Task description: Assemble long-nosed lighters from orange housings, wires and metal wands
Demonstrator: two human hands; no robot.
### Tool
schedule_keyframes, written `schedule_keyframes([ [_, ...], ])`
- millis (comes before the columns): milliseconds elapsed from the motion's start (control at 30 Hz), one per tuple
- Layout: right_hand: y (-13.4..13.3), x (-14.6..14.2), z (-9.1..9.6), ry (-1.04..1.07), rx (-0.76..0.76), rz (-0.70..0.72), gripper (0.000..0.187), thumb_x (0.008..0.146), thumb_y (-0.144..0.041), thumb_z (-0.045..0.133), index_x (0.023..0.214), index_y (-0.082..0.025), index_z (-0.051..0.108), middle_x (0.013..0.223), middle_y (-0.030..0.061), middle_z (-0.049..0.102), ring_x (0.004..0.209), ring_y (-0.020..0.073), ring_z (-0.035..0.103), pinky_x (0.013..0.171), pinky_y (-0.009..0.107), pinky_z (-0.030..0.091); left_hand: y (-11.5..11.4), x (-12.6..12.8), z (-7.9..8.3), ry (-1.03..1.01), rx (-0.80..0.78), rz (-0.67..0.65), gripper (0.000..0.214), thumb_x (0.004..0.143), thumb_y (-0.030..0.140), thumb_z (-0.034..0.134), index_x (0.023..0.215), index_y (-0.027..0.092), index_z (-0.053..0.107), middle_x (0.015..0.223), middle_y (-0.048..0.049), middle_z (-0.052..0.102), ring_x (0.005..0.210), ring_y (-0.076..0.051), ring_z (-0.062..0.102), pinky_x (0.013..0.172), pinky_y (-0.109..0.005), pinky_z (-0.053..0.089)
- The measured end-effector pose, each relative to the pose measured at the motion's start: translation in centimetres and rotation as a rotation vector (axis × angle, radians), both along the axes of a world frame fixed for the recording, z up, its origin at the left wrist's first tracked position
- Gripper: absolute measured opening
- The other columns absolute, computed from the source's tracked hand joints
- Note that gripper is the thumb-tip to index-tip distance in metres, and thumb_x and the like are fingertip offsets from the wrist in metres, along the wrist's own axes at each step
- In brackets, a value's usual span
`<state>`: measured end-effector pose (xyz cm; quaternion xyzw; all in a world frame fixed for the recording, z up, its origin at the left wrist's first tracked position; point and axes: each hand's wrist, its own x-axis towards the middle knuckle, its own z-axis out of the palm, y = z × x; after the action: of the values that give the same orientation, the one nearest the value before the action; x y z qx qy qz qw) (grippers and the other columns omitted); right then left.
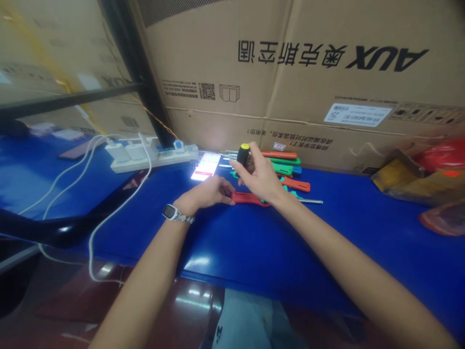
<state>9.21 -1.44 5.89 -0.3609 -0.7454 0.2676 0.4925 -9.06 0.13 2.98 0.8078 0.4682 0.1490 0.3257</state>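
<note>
My right hand [259, 177] is closed around a screwdriver [242, 154] with a black handle and yellow cap, held upright over a red plastic strip [249, 198] lying on the blue table [254, 242]. My left hand [209, 191], a watch on its wrist, rests on the table with its fingers pinching the left end of that red strip. Behind my hands lie several red, green and blue plastic tools [290, 167] and a thin metal rod [310, 201].
A lit phone [206, 166] lies beyond my left hand. A white power strip [152, 156] with chargers and white cables [109, 218] sits at the left. Large cardboard boxes [308, 82] form a wall behind. Red and yellow bags [436, 184] lie at the right.
</note>
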Motion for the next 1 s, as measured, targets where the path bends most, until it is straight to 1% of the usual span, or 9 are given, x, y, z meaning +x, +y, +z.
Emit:
schedule_keyframes([
  [233,-0.1,-0.1,-0.2,-0.034,-0.034,0.040,0.027,0.088,-0.046,0.067,0.095,-0.028,0.047,0.068,-0.0041,0.062,0.050,0.0174,0.062,0.050,0.033,0.053,0.0,0.2,0.1,0.017,0.010,-0.023,0.028,0.067,0.030,0.082,0.089,0.016,0.074,0.085,-0.0048,0.074,0.079,-0.021,0.067,0.072,-0.030,0.050],
  [367,0.2,0.0,-0.3,-0.039,-0.054,0.007,0.027,0.088,-0.043,0.069,0.097,-0.028,0.049,0.068,-0.0033,0.062,0.052,0.0195,0.064,0.056,0.037,0.055,-0.1,-0.1,0.1,0.016,0.025,0.006,0.039,0.064,0.034,0.085,0.097,0.016,0.073,0.091,-0.0064,0.074,0.083,-0.022,0.067,0.073,-0.031,0.052],
  [433,0.3,0.1,-0.4,-0.023,-0.059,0.012,0.027,0.088,-0.043,0.068,0.098,-0.028,0.049,0.067,-0.0037,0.062,0.052,0.0191,0.064,0.056,0.036,0.054,-0.3,0.0,0.4,-0.057,0.090,0.010,0.042,0.065,0.037,0.085,0.099,0.017,0.073,0.096,-0.0070,0.073,0.085,-0.022,0.067,0.074,-0.032,0.052],
  [533,0.3,0.0,-0.2,-0.027,-0.062,-0.005,0.025,0.088,-0.041,0.067,0.097,-0.027,0.048,0.065,-0.0044,0.059,0.053,0.0175,0.061,0.054,0.032,0.050,-0.5,0.4,0.8,-0.285,0.192,-0.048,0.028,0.073,0.036,0.080,0.091,0.016,0.071,0.089,-0.0048,0.073,0.080,-0.018,0.065,0.075,-0.031,0.052],
  [633,0.1,-0.3,-0.2,-0.069,-0.041,-0.081,0.024,0.086,-0.036,0.068,0.095,-0.025,0.050,0.068,-0.0033,0.060,0.058,0.0167,0.060,0.057,0.031,0.049,-0.4,1.1,0.5,-0.445,0.175,-0.028,0.022,0.074,0.032,0.078,0.078,0.013,0.069,0.074,-0.0033,0.070,0.068,-0.015,0.062,0.067,-0.028,0.050],
  [733,-0.1,-0.4,-0.6,-0.084,-0.051,-0.112,0.022,0.083,-0.035,0.070,0.088,-0.021,0.054,0.076,-0.0003,0.063,0.065,0.0164,0.060,0.063,0.032,0.050,-0.1,1.3,0.0,-0.486,0.124,-0.006,0.021,0.074,0.032,0.076,0.076,0.011,0.071,0.070,-0.0040,0.070,0.064,-0.016,0.062,0.063,-0.028,0.049],
  [833,-0.1,0.1,-1.1,-0.062,-0.118,-0.017,0.022,0.081,-0.036,0.071,0.086,-0.018,0.059,0.084,0.0029,0.065,0.073,0.0168,0.060,0.069,0.033,0.051,-0.1,1.2,-0.2,-0.455,0.123,-0.026,0.020,0.077,0.031,0.073,0.076,0.011,0.074,0.069,-0.0035,0.071,0.063,-0.016,0.062,0.062,-0.027,0.048],
  [933,0.0,0.9,-1.1,-0.006,-0.207,0.135,0.023,0.082,-0.034,0.069,0.098,-0.018,0.064,0.095,0.0042,0.067,0.074,0.0152,0.059,0.066,0.031,0.050,-0.2,0.9,0.0,-0.414,0.101,-0.055,0.018,0.080,0.029,0.070,0.080,0.012,0.075,0.073,-0.0043,0.074,0.065,-0.016,0.064,0.062,-0.026,0.048],
  [1000,0.1,1.3,-0.8,0.010,-0.253,0.193,0.023,0.084,-0.036,0.066,0.099,-0.018,0.066,0.093,0.0032,0.067,0.072,0.0141,0.058,0.064,0.029,0.048,-0.3,0.7,0.2,-0.406,0.076,-0.103,0.016,0.083,0.027,0.067,0.082,0.013,0.075,0.079,-0.0053,0.075,0.071,-0.017,0.066,0.066,-0.027,0.050],
])
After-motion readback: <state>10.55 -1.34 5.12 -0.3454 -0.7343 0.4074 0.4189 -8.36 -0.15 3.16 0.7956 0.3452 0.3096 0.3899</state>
